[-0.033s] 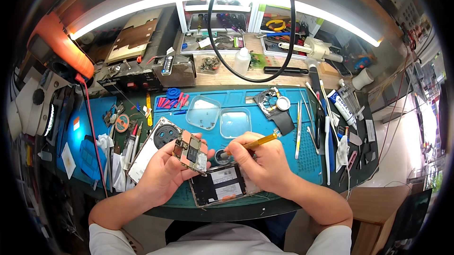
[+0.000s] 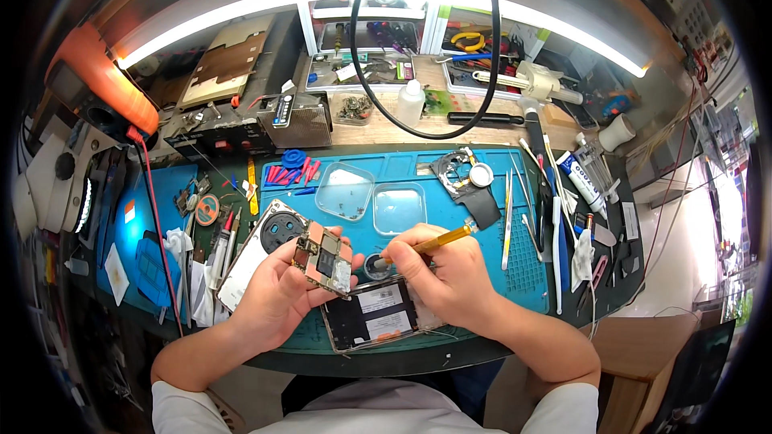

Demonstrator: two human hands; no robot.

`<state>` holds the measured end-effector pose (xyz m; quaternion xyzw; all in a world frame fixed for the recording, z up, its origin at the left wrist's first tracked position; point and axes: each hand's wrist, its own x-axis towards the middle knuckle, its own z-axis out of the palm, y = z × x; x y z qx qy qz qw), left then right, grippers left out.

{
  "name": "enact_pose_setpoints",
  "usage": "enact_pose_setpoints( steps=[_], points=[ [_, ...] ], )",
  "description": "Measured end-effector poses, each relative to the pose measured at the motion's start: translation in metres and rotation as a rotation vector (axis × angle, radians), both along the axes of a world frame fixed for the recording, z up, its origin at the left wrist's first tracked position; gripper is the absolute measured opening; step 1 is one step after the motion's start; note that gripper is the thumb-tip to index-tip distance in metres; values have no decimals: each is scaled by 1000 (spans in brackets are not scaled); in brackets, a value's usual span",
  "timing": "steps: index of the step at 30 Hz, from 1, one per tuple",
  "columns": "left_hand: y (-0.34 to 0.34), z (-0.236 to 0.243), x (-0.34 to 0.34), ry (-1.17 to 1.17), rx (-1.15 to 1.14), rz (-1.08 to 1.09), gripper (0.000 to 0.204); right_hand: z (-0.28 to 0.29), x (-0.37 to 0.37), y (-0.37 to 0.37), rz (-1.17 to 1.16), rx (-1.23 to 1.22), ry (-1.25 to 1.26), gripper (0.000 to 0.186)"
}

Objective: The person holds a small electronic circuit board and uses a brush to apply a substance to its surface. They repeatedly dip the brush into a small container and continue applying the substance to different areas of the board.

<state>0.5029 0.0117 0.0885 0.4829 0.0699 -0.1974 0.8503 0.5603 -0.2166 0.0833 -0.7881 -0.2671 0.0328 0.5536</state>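
My left hand (image 2: 277,293) grips a phone circuit board (image 2: 328,262) by its edges, tilted up over the mat. In my right hand (image 2: 454,281) is a brush-like tool with a yellow handle (image 2: 447,238), held like a pen. Its dark lower end sits in or just over a small round pot (image 2: 373,273) beside the board; the tip itself is hard to make out. Under my hands lies an opened phone body (image 2: 342,325) with a black battery and white labels. A white phone back panel (image 2: 249,265) with a round black camera ring is partly behind my left hand.
Two clear plastic boxes (image 2: 400,209) stand on the blue mat (image 2: 474,313), near pink-handled bits (image 2: 293,172). A camera-ring part (image 2: 466,176) lies farther right, with tweezers (image 2: 507,221) and a blue-white tube (image 2: 583,183). A black cable loop (image 2: 358,40) hangs overhead; a white bottle (image 2: 411,104) stands behind.
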Motion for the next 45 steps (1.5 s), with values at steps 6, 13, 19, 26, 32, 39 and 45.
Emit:
enact_pose_setpoints(
  steps=[6, 13, 19, 26, 32, 39, 45],
  points=[
    [-3, 6, 3, 60, 47, 16, 99, 6, -1, -1, -13, 12, 149, 21],
    [-1, 1, 2, 34, -53, 26, 60, 3, -1, -3, 7, 42, 114, 19],
    [1, 1, 1, 31, -12, -3, 101, 5, -5, -2, -40, 96, 195, 20],
    [5, -3, 2, -30, -45, 24, 99, 5, -3, -11, -122, 288, 141, 15],
    [4, 5, 1, -168, -96, 1, 114, 20, -7, -13, 49, 349, -328, 16],
    [4, 8, 1, -286, -61, -33, 112, 22, -17, -9, 252, 268, -601, 35],
    [3, 7, 2, -304, -89, -6, 110, 18, -22, -5, 233, 223, -763, 35]
  ],
)
